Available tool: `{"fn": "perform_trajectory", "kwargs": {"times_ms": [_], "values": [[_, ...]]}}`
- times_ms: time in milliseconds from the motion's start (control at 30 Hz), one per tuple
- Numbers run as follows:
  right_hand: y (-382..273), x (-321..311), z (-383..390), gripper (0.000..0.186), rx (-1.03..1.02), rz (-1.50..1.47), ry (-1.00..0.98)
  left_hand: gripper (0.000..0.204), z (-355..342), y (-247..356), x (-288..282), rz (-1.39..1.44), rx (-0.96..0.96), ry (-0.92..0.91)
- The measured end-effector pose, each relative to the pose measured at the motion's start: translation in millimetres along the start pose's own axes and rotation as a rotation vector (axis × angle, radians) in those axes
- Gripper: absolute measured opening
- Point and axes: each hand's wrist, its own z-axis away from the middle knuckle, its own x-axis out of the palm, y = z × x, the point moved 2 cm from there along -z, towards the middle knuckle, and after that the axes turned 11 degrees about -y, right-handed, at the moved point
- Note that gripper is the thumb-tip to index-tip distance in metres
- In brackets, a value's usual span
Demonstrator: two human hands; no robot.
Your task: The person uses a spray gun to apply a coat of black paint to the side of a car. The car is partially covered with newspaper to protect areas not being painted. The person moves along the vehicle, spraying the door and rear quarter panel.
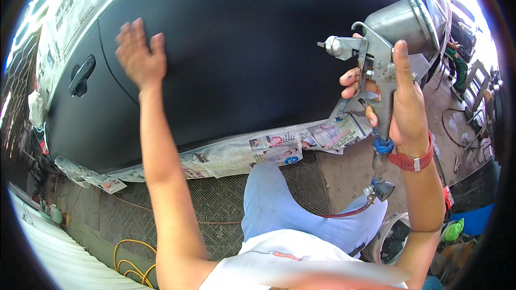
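Note:
My left hand (141, 56) is stretched out with its fingers extended, over the matte black car door panel (242, 59), near the seam between two panels; whether it touches the surface I cannot tell. In my right hand (406, 102) is a metal spray gun (382, 70), its grip wrapped by my fingers and its nozzle pointing left. A silver paint cup (403, 24) sits on top of the gun. Below the grip, a blue-ringed fitting (382, 146) leads down to a red air hose (344, 214). A black door handle (82, 75) stands left of my left hand.
Newspaper masking (226, 160) runs along the car's lower edge. A bucket (384, 236) with dark contents stands by my right leg. Yellow hose (131, 260) coils at lower left on the floor. Another person's green-clad leg (459, 70) shows at far right, near a chair (475, 83).

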Motion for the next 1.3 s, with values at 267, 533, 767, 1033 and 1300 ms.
{"fn": "perform_trajectory", "kwargs": {"times_ms": [267,533,767,1033,1300], "values": [[8.3,-17.0,-1.8,0.085,0.005,0.032,0.068,0.076,-3.4,36.5,46.0,0.002,-0.17,0.012],[10.0,-36.9,6.7,0.083,0.005,-0.014,0.195,0.082,-115.1,266.8,78.8,0.077,0.349,0.0],[16.9,-42.3,3.4,0.079,0.013,-0.024,0.233,0.085,-26.9,398.0,77.1,0.326,0.831,-0.24],[21.7,-63.6,10.7,0.085,0.03,0.065,0.178,0.078,-68.5,291.9,66.9,0.324,0.587,-0.157],[28.8,-62.7,1.6,0.085,0.042,0.004,0.178,0.09,-187.8,306.3,119.9,0.066,0.543,-0.095]]}}
